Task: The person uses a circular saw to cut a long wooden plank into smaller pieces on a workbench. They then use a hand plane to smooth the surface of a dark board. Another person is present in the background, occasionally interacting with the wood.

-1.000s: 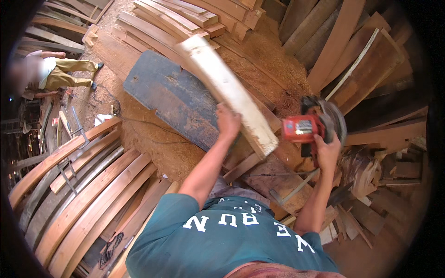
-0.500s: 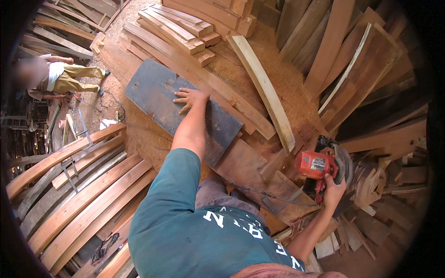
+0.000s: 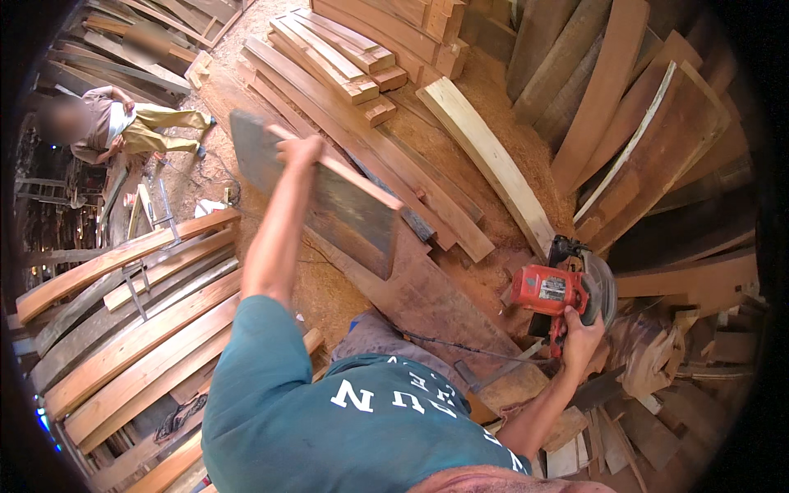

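My left hand (image 3: 300, 152) is closed on the top edge of a dark board (image 3: 345, 222), which is tilted up on its side and shows a pale wooden edge. In my right hand (image 3: 579, 333) is a red and black circular saw (image 3: 542, 287), held by its handle, with a black cord trailing from it. A pale curved plank (image 3: 485, 160) lies just above the saw. Long reddish boards (image 3: 353, 140) lie beside and beyond the dark board, over a wide sheet of wood (image 3: 419, 312) in front of me.
Curved beams with metal clamps (image 3: 123, 267) lie at left. A person (image 3: 107, 131) is at the upper left. Stacked short pieces (image 3: 329, 66) sit at the top, slabs (image 3: 600, 99) lean at upper right, offcuts (image 3: 633, 435) cover the lower right, and sawdust (image 3: 329, 287) coats the floor.
My left hand let go of the pale plank, which now lies at right, went to the dark board and has lifted it onto its side. The saw moved down, then slightly left.
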### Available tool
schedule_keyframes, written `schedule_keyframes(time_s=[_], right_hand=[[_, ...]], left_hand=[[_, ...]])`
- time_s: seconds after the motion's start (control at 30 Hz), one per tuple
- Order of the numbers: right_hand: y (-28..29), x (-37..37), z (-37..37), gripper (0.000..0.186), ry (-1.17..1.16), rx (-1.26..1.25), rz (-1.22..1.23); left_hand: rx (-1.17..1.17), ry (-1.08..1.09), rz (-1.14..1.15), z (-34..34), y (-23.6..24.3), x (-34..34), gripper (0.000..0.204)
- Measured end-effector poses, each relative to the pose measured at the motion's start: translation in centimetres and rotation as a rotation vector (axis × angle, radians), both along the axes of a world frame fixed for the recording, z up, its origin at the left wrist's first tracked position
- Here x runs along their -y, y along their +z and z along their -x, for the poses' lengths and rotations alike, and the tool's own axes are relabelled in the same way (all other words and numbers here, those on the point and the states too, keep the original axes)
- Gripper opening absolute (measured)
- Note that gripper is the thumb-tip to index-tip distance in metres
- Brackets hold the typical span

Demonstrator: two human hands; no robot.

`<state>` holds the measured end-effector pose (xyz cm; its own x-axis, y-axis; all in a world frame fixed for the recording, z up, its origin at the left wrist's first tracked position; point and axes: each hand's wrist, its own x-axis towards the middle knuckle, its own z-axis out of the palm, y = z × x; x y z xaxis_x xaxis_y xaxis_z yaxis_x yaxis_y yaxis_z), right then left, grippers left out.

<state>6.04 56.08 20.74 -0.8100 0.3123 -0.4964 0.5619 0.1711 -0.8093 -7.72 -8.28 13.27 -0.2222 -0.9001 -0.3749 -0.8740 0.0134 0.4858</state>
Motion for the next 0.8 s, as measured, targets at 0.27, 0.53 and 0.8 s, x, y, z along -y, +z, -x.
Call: schedule_keyframes(time_s=[0.27,0.53,0.8], right_hand=[[-1.2,-0.2,3.0,0.047,0.059,-0.049,-0.207],[-0.5,1.6,2.8,0.037,0.108,-0.291,0.029],[1.5,1.9,1.8,0.029,0.14,-0.315,0.016]], left_hand=[[-0.797,-0.02,-0.261,-26.5,4.4,8.5,0.071],[-0.872,0.49,-0.376,-37.9,-1.9,3.8,0.041],[-1.182,0.456,-0.575,-31.8,-3.7,0.6,0.053]])
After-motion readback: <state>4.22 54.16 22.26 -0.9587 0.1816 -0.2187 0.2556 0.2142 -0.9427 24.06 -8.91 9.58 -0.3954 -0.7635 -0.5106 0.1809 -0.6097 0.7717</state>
